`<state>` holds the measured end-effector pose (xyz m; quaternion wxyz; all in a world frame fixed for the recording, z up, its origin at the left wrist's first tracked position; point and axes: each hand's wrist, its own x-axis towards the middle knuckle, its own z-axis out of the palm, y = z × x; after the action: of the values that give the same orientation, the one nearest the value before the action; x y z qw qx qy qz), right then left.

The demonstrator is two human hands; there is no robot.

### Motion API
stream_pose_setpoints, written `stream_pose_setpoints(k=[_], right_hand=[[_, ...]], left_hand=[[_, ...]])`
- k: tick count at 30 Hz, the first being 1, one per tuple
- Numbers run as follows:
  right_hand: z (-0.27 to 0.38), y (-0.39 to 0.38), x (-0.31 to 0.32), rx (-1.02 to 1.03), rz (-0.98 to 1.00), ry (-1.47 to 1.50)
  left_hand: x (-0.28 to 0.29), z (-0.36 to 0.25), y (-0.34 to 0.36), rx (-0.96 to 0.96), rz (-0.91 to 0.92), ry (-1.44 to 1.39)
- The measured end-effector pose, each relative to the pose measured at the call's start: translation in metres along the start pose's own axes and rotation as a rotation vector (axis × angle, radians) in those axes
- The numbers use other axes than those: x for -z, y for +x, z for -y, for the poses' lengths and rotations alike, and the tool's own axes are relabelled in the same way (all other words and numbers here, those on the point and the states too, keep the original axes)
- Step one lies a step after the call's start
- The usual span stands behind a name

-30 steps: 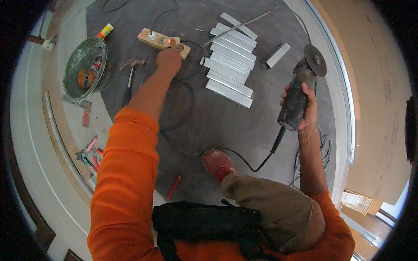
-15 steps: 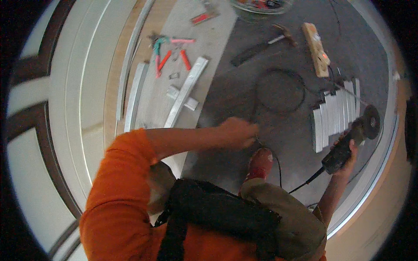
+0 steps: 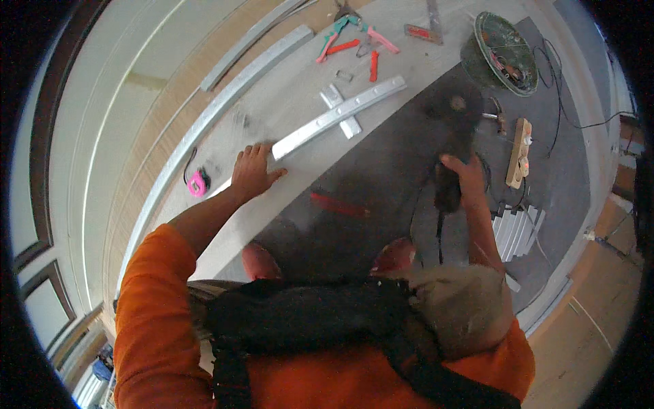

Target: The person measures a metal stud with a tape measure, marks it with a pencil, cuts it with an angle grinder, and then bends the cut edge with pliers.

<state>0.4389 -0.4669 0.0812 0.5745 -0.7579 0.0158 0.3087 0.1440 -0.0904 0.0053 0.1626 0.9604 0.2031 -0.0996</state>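
My left hand [image 3: 253,174] rests with fingers apart at the near end of a silver metal bar [image 3: 338,117] on the pale strip of flooring [image 3: 225,242]. The bar crosses a short silver piece [image 3: 349,126]. My right hand [image 3: 464,174] grips the black angle grinder [image 3: 446,187], whose disc end [image 3: 456,103] is blurred above the dark mat [image 3: 300,238]. A pink tape measure [image 3: 198,183] lies left of my left hand. A red slim object [image 3: 337,203], smeared by motion, is between my hands.
Pliers [image 3: 351,37], a green bucket of small items [image 3: 485,37], a hammer [image 3: 500,119] and a power strip [image 3: 519,153] with cords lie ahead and right. Cut silver strips [image 3: 518,235] are at right. Long metal rails [image 3: 177,153] curve along the left. My feet are below.
My left hand has moved from the power strip, past the cord, leftward to the silver bar. My right hand still holds the grinder. The view has swung toward the pale flooring.
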Motion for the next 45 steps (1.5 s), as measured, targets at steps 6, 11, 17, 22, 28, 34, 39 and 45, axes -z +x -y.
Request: stream_pose_setpoints(k=[6,11,17,22,28,34,39,45], right_hand=[[-0.003,0.019,-0.031,0.28,-0.053,-0.859],[-0.003,0.013,-0.044,0.245,-0.001,-1.058],[-0.012,0.014,-0.051,0.281,0.058,-1.125],[-0.018,0.014,-0.063,0.297,0.051,-1.11],[-0.021,0.023,-0.062,0.267,0.045,-1.111],[-0.025,0.026,-0.063,0.246,0.025,-1.164],[-0.023,0.023,-0.064,0.235,0.049,-1.146],[-0.024,0.019,-0.071,0.365,-0.004,-1.083]], left_hand=[[-0.023,-0.023,0.021,-0.012,-0.121,-0.097],[-0.025,-0.028,0.031,-0.016,-0.139,-0.173],[-0.034,-0.015,0.028,-0.021,-0.114,-0.151],[-0.031,-0.014,0.028,-0.014,-0.079,-0.114],[-0.029,-0.014,0.028,-0.039,-0.103,-0.164],[-0.024,-0.018,0.028,-0.009,-0.058,-0.129],[-0.027,-0.015,0.029,-0.026,-0.067,-0.154],[-0.032,-0.014,0.031,-0.053,-0.111,-0.102]])
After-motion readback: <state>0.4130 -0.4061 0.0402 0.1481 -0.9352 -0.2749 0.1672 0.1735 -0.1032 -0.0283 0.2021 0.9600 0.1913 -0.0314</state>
